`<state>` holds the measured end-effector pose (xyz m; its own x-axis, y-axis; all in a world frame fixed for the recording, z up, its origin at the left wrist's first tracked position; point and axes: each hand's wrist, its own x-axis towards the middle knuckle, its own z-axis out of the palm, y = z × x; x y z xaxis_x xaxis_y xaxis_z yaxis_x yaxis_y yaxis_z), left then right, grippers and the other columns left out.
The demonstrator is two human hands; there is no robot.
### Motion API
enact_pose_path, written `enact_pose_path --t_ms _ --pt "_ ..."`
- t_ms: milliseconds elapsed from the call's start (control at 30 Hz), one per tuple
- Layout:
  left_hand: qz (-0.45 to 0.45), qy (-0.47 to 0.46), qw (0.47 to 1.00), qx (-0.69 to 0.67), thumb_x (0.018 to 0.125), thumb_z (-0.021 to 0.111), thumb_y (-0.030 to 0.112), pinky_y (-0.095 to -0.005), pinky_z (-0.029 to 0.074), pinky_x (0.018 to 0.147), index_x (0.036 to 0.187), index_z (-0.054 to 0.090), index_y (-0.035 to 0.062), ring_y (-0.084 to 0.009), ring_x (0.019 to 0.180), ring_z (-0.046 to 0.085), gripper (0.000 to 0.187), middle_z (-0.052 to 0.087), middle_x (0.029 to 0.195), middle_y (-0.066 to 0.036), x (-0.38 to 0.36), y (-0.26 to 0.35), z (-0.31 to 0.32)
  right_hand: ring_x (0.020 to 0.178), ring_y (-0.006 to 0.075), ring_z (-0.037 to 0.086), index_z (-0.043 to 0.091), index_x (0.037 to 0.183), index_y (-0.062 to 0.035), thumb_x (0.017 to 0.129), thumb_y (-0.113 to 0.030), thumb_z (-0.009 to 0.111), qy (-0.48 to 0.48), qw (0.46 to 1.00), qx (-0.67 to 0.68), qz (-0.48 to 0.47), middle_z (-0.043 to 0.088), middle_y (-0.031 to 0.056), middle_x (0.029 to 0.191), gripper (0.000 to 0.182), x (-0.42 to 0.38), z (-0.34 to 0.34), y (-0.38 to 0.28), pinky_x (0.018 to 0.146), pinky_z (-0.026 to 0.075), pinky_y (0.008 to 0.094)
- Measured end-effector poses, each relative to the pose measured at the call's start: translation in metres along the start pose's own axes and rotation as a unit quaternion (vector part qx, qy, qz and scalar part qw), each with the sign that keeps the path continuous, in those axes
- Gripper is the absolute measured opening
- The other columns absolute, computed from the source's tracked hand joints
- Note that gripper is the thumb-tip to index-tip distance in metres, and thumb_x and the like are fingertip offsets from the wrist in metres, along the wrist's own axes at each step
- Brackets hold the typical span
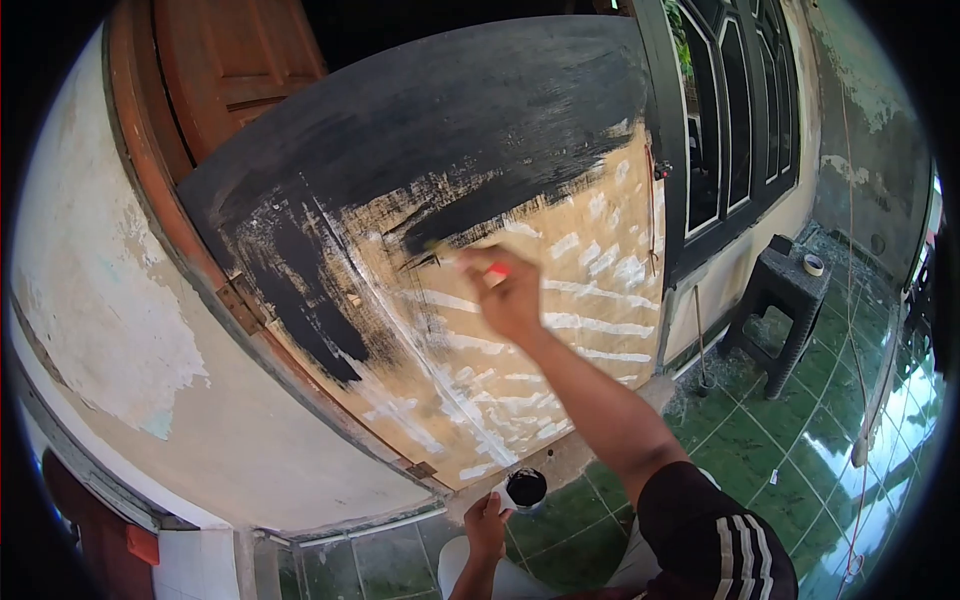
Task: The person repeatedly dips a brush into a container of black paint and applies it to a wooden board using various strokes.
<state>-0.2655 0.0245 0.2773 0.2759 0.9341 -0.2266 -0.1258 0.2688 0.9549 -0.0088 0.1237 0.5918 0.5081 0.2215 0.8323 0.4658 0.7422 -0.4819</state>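
Observation:
My right hand (512,298) is raised in front of a wooden door panel (600,235), closed around a paintbrush (499,269) with a red handle. The brush is smeared by motion, and its tip overlaps the lower edge of the black paint (450,130). Black covers the panel's upper part and runs down its left side in rough strokes. Lower down, bare tan wood carries white streaks and patches. At the bottom, my left hand (486,527) grips a small white cup (512,490) with black paint inside, held close to the panel's lower edge.
A dark plastic stool (790,285) stands on the green tiled floor (720,450) at right, with a roll of tape (813,264) on top. Beside the panel is a dark-framed window (735,130). Peeling wall (110,310) lies left, and a brown wooden door (235,60) stands behind.

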Motion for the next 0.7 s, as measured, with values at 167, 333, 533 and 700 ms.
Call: enact_pose_path --t_ms 167,333,533,700 --pt "-0.007 -0.004 1.000 -0.008 0.104 0.061 0.021 -0.0364 0.059 0.086 0.120 0.064 -0.0129 -0.0204 0.098 0.067 0.037 0.067 0.110 -0.014 0.002 0.005 -0.005 0.079 0.0078 0.062 0.075 0.105 0.0017 0.093 -0.003 0.073 0.178 0.977 -0.099 0.059 0.073 0.0047 0.091 0.014 0.060 -0.120 0.045 0.070 0.050 0.0229" --pt "0.006 -0.008 1.000 -0.026 0.104 0.062 0.022 -0.0343 0.058 0.084 0.119 0.064 -0.0114 -0.0186 0.098 0.065 0.036 0.066 0.109 -0.012 0.005 0.024 -0.004 0.073 0.0088 0.061 0.075 0.103 0.0033 0.093 -0.008 0.075 0.275 0.938 -0.197 -0.072 0.072 0.0059 0.087 0.015 0.059 -0.181 0.013 0.066 0.048 0.0227" --pt "0.030 -0.002 0.998 -0.057 0.103 0.063 0.022 -0.0332 0.058 0.084 0.123 0.065 -0.0073 -0.0162 0.099 0.066 0.035 0.069 0.113 -0.011 0.017 0.061 0.009 0.082 0.0097 0.062 0.072 0.101 0.0047 0.093 -0.005 0.074 0.087 0.990 -0.105 0.031 0.072 0.0075 0.093 0.013 -0.027 -0.140 -0.070 0.076 0.047 0.0224" --pt "0.061 -0.011 0.997 -0.036 0.104 0.062 0.025 -0.0300 0.056 0.085 0.129 0.064 -0.0056 -0.0133 0.097 0.066 0.040 0.071 0.110 -0.008 0.016 0.096 0.024 0.071 0.0138 0.064 0.074 0.091 0.0009 0.087 -0.004 0.076 -0.265 0.933 -0.149 0.191 0.072 0.0092 0.083 0.007 -0.088 -0.097 -0.093 0.066 0.049 0.0264"
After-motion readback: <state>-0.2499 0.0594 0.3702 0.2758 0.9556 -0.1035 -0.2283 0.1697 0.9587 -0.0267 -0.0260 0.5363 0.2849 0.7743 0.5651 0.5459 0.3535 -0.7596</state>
